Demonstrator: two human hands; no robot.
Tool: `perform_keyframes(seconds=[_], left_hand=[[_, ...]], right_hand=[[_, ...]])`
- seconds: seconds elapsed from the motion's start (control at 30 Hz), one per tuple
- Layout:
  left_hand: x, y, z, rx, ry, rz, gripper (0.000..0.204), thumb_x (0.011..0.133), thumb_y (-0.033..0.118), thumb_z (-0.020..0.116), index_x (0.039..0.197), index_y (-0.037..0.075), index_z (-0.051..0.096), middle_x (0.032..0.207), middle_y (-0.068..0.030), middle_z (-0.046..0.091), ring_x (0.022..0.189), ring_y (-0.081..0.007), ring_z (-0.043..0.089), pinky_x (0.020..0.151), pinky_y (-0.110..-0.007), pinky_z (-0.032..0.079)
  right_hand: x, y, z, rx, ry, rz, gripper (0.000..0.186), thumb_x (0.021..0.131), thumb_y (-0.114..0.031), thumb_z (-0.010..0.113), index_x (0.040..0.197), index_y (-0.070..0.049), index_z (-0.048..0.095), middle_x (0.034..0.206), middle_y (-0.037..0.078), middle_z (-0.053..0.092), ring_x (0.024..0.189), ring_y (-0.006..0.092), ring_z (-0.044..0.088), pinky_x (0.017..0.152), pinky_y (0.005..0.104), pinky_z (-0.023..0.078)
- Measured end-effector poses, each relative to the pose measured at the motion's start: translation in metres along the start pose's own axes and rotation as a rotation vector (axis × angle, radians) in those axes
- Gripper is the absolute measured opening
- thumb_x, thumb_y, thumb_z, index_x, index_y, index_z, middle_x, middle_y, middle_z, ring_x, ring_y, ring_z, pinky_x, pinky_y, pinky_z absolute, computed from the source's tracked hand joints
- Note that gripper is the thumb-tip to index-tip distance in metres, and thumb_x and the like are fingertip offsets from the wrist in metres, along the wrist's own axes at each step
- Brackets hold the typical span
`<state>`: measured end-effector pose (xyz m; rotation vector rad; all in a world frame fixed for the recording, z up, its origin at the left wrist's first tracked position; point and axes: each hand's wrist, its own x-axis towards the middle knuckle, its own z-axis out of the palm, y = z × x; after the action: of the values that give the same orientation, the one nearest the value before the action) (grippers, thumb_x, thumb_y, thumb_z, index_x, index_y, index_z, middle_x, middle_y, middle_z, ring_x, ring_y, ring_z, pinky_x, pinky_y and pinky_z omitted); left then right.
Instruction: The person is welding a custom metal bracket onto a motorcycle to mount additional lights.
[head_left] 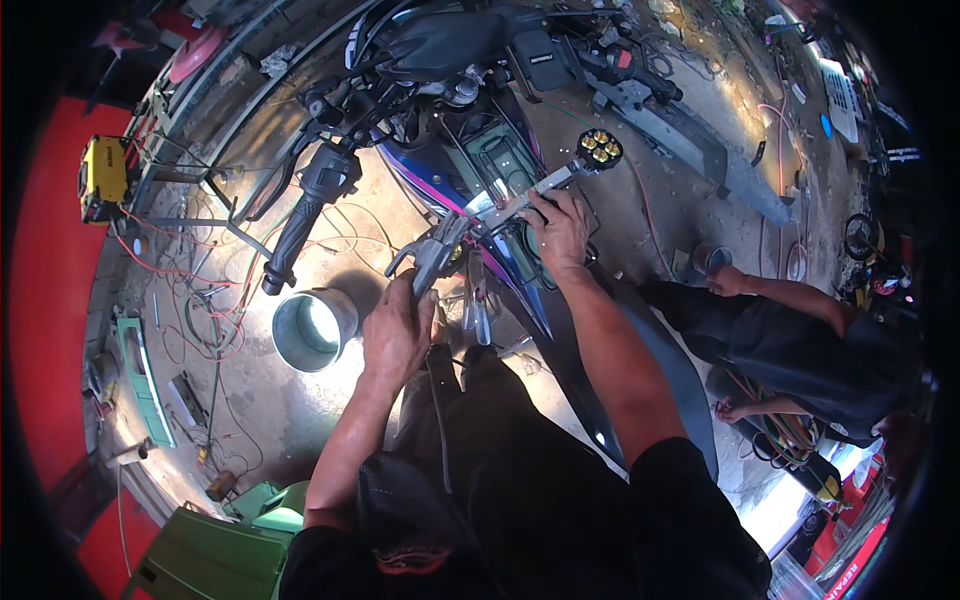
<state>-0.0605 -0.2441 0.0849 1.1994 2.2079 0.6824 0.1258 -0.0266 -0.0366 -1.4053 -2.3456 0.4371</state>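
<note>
The left hand (pixel 395 335) is closed around the near end of a grey tool (pixel 436 258), whose exact kind is hard to make out. The right hand (pixel 560 232) has its fingers bent narrowly over a flat metal bar (pixel 552 184), with the wrist toward the person. The bar slants up and to the right from the far end of the tool, passes under the right fingers and ends in a round lamp (pixel 600 149) with yellowish lenses, just beyond the right hand. Whether tool and bar are joined or only touching, I cannot tell.

Beneath and beyond both hands is a motorbike (pixel 515 262), dark with a pink and blue stripe. Its black grip (pixel 297 232) points toward the person, ahead and to the left of the left hand. A few slim tools (pixel 482 322) hang just right of the left hand.

To the left of the left hand, a metal bucket (pixel 287 328) is on the floor (pixel 255 400); farther left are red cables (pixel 190 243) and a yellow machine (pixel 103 180) by a red panel (pixel 60 290). Behind it, at the lower left, is a green box (pixel 215 555). Well to the right of the right hand, another person (pixel 800 325) in dark clothes reaches toward the bike.
</note>
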Motion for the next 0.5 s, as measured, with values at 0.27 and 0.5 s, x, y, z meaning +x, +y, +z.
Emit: perform_keyframes(seconds=[0.27, 0.5], left_hand=[[0.0005, -0.003, 0.0022, -0.004, 0.011, 0.006, 0.04, 0.096, 0.025, 0.062, 0.128, 0.002, 0.054, 0.106, -0.0272, 0.067, 0.09, -0.0469, 0.066, 0.076, -0.053, 0.052], [0.0022, -0.0005, 0.0022, 0.003, -0.021, -0.025, 0.039, 0.096, 0.025, 0.062, 0.127, 0.002, 0.054, 0.106, -0.0278, 0.066, 0.091, -0.0471, 0.066, 0.077, -0.054, 0.052]], right_hand=[[0.0, 0.0003, 0.0016, 0.006, 0.038, -0.024, 0.038, 0.078, -0.034, 0.079, 0.114, -0.024, 0.076, 0.113, -0.005, 0.062, 0.108, 0.0239, 0.054, 0.094, 0.0451, 0.045], [0.0012, 0.0003, 0.0029, -0.015, 0.051, -0.014, 0.036, 0.079, -0.032, 0.079, 0.114, -0.025, 0.076, 0.112, -0.004, 0.062, 0.108, 0.0238, 0.055, 0.093, 0.0463, 0.045]])
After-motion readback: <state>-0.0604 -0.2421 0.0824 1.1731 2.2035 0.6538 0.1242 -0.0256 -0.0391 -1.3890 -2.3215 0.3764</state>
